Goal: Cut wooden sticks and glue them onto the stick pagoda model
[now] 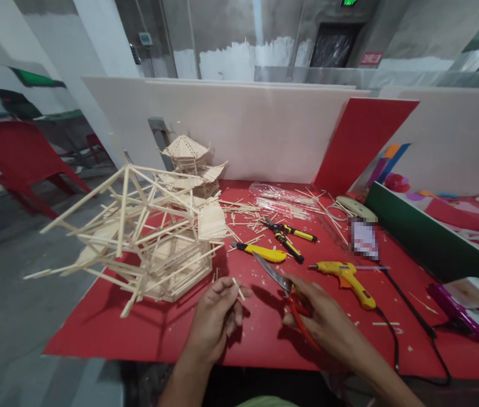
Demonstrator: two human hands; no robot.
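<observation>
My left hand (216,316) is closed in a pinch on a short wooden stick (238,288) above the red table (108,330). My right hand (322,322) grips red-handled scissors (284,285), whose blades point up and left toward the stick. A large model frame built of wooden sticks (146,243) stands to the left of both hands. A smaller stick pagoda (188,164) stands behind it against the white partition.
A yellow glue gun (347,277) with a black cord lies right of the scissors. A yellow utility knife (262,252), yellow-handled pliers (288,237), loose sticks and a plastic bag of sticks (284,200) lie further back. A green divider (430,240) borders the right side.
</observation>
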